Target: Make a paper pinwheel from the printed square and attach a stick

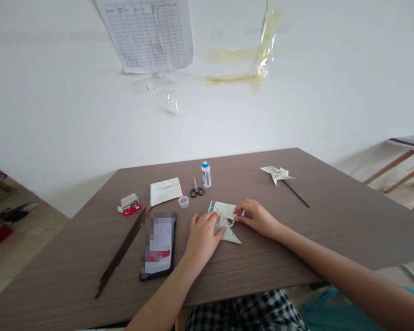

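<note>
A piece of printed paper (224, 209) with slit, pointed corners lies on the table in front of me. My left hand (205, 230) rests on its left part, fingers stretched out and thumb apart, pressing it down. At the right edge of this paper, my right hand (255, 217) pinches a flap between thumb and fingers. Scissors (196, 190) with dark handles, a white bottle with a blue cap (206, 174) and a small clear round container (183, 201) stand or lie just beyond my hands. A paper pinwheel (278, 174) on a dark stick lies farther right.
Left of my left arm lies a phone (160, 246). Several dark sticks (120, 250) lie beside it, near an opened small red-and-white box (129, 205). Another printed paper piece (165, 191) lies behind. A white wall (227, 124) rises along the table's (331, 220) back edge.
</note>
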Tool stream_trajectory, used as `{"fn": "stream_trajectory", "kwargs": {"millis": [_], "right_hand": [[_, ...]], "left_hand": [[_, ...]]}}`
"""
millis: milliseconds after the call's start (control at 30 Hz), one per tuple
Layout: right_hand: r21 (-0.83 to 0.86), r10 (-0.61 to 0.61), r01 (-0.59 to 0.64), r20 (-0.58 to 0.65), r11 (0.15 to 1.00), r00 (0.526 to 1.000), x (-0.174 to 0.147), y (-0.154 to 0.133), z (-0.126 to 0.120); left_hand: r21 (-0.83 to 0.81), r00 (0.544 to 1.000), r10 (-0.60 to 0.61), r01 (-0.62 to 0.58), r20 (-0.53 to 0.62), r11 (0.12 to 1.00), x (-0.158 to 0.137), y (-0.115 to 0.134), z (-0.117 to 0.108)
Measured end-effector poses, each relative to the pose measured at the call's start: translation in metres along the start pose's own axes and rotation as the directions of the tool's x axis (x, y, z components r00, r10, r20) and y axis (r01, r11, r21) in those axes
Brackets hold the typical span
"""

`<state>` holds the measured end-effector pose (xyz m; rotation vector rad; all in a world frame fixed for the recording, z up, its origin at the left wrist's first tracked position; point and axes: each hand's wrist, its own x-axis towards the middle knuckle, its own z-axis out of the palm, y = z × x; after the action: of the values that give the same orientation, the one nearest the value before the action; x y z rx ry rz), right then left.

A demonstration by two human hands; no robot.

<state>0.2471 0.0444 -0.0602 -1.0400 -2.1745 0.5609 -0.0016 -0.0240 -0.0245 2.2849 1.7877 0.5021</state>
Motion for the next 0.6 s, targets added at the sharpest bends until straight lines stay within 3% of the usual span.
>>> {"fn": "stream_trajectory", "kwargs": {"millis": [267,467,600], "right_hand": [[-0.222,-0.17,0.175,0.042,0.959,0.985,-0.0039,-0.0056,0.0037],[-0.273,-0.197,0.206,0.06,0.94,0.979,-0.0046,-0.0086,0.0018],[-0.289,-0.198,0.21,0.07,0.934,0.978,-0.0044,-0.0096,0.0018]], "left_hand": [[-0.001,1.0,-0.015,0.015,0.01,1.0,0.0021,-0.0007,0.0022],[-0.002,0.999,0.022,-0.022,-0.024,1.0,0.0006,-0.0019,0.0025],[0.002,1.0,0.029,-0.029,0.013,1.0,0.0009,-0.0004,-0.0001]]}}
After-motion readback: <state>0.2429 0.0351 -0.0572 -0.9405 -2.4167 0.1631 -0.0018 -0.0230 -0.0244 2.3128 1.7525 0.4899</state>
